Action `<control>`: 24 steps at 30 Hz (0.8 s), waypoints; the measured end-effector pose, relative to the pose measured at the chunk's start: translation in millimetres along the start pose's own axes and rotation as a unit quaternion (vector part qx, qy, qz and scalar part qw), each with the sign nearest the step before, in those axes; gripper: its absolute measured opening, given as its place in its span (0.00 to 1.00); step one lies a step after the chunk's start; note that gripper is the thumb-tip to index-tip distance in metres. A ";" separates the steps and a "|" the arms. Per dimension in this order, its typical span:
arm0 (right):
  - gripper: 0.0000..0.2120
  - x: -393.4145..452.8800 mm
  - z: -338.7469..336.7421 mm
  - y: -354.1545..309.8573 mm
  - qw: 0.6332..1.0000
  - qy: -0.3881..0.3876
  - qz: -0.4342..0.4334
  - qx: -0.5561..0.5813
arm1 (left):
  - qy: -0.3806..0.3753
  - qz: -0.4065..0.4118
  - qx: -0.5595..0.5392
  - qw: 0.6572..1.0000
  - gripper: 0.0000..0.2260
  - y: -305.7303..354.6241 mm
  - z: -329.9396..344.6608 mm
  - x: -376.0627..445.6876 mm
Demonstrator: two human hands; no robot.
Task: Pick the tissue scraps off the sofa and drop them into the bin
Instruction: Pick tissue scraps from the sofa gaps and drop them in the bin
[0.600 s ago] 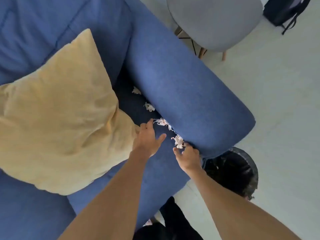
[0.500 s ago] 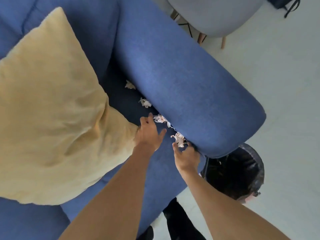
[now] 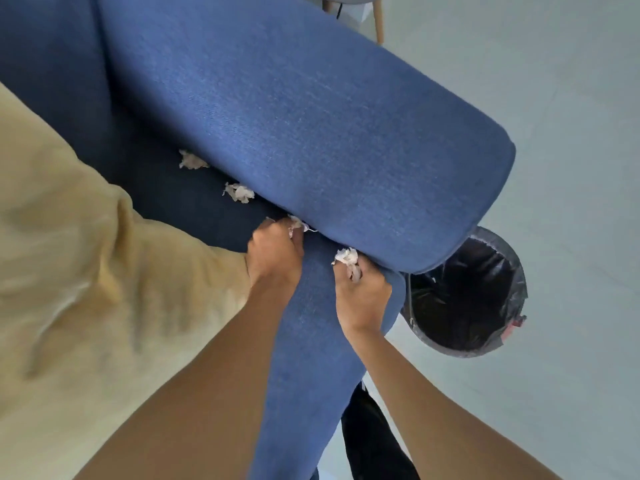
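White tissue scraps lie on the blue sofa seat (image 3: 194, 206) along the foot of the armrest (image 3: 294, 126). My left hand (image 3: 273, 254) is closed on one scrap (image 3: 297, 223) that pokes out past its fingers. My right hand (image 3: 362, 296) pinches another scrap (image 3: 348, 259) near the front end of the armrest. Two more scraps rest further back, one (image 3: 239, 192) near the left hand and one (image 3: 192, 161) beyond it. The round bin (image 3: 516, 289) with a black liner stands on the floor just right of the armrest's front corner.
A large yellow cushion (image 3: 69, 289) fills the left side of the seat, touching my left forearm. A wooden chair leg (image 3: 378, 19) shows at the top behind the armrest. Pale floor (image 3: 571, 133) spreads to the right. A dark trouser leg (image 3: 370, 438) is below.
Both hands have closed on the scraps they were reaching for: the left fingers curled round one, the right pinched the other. The camera has moved closer and lower.
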State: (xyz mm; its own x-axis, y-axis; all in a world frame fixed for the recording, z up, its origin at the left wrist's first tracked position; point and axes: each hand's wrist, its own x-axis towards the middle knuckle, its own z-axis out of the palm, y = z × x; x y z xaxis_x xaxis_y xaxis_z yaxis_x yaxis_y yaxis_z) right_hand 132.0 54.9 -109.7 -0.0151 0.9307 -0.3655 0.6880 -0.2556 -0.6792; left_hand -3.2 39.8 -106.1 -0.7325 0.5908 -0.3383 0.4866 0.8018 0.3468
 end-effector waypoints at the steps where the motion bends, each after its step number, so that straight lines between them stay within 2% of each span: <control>1: 0.22 -4.6 -12.6 4.8 1.000 -0.007 0.008 0.008 | 0.009 0.008 -0.025 1.000 0.13 1.7 0.9 -13.8; 3: 0.21 -12.5 -42.6 20.1 0.998 -0.022 0.058 0.014 | 0.005 0.025 -0.080 0.996 0.14 9.4 8.4 -51.1; 6: 0.06 -15.9 -89.5 50.1 0.989 0.003 0.140 0.049 | -0.058 0.056 -0.116 0.990 0.15 34.6 31.2 -108.9; 7: 0.06 -13.3 -104.6 56.6 0.987 0.022 0.155 0.046 | -0.080 0.067 -0.126 0.987 0.14 47.7 39.9 -124.3; 12: 0.14 20.2 -174.0 87.0 0.975 0.099 0.196 0.028 | -0.188 0.139 -0.156 0.960 0.18 135.5 87.2 -165.9; 14: 0.17 38.9 -195.1 104.5 0.976 0.088 0.198 0.010 | -0.231 0.141 -0.155 0.950 0.21 166.9 104.9 -171.0; 17: 0.26 59.4 -213.4 123.8 0.970 0.073 0.232 -0.008 | -0.289 0.103 -0.156 0.939 0.30 189.3 124.2 -171.1; 20: 0.23 58.8 -218.0 126.7 0.966 0.097 0.239 -0.003 | -0.293 0.067 -0.169 0.939 0.30 177.3 121.7 -166.7; 22: 0.20 47.6 -211.2 118.9 0.971 0.096 0.219 0.005 | -0.272 0.056 -0.183 0.943 0.26 154.8 107.5 -159.0; 24: 0.17 31.6 -194.3 103.7 0.980 0.060 0.188 0.011 | -0.246 0.042 -0.192 0.949 0.20 126.5 84.5 -147.0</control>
State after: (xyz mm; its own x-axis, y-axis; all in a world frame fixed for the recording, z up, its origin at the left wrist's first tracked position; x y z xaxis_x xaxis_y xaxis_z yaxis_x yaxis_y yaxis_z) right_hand 343.8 108.7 -68.1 0.3228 0.7931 -0.5165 0.6124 -0.5911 -0.5250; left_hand 206.2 62.0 -86.4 -0.3410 0.6980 -0.6297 0.2547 0.7134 0.6528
